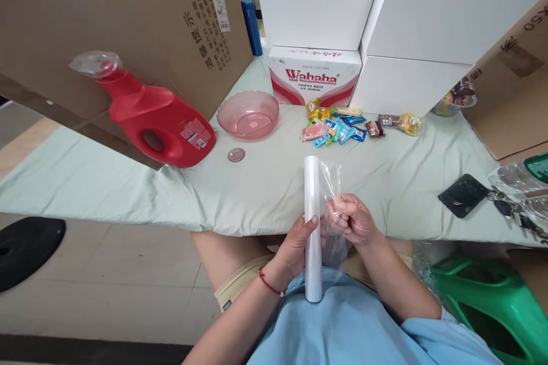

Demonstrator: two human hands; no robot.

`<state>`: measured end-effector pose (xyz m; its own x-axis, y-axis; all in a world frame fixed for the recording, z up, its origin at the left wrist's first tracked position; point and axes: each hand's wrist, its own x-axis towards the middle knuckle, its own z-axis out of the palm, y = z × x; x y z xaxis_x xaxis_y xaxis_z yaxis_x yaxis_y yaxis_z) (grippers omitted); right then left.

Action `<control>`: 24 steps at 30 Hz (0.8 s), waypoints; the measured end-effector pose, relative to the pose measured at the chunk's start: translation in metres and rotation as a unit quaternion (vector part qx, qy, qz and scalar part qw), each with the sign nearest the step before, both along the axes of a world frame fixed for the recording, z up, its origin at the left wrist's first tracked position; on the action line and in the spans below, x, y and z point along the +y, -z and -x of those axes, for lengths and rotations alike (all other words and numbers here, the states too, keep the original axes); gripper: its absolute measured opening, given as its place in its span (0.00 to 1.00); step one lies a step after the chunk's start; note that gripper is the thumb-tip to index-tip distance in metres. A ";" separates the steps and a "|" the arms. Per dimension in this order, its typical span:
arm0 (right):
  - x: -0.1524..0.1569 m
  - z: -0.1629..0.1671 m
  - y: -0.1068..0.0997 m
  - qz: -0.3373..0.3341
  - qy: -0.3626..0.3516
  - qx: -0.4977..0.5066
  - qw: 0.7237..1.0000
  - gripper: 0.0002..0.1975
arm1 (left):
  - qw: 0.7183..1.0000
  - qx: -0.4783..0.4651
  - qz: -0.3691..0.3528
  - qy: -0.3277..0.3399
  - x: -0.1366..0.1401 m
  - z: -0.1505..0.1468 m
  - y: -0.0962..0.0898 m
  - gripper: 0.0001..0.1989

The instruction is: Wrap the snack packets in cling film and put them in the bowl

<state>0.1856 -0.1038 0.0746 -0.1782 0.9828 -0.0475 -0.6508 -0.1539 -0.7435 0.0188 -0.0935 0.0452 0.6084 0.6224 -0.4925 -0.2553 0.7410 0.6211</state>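
Observation:
My left hand is wrapped round a long white roll of plastic wrap, held upright at the table's front edge. Its thumb lies across the front of the roll. To the right of the roll, my right hand is closed on the loose clear film that comes off it. The film hangs crumpled between the roll and my right fingers and runs down below them. Beyond the roll stands a pink see-through bowl, with a small round disc in front of it. Several wrapped snacks lie in a pile.
A red jug stands at the left by a large cardboard box. White boxes and a Wahaha carton line the back. At the right are a black pouch, keys and clear bottles. A green stool stands below.

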 end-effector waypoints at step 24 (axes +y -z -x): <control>-0.020 -0.098 0.047 0.145 0.227 -0.296 0.916 0.24 | 0.947 0.266 -0.180 -0.009 0.045 0.019 -0.010 0.26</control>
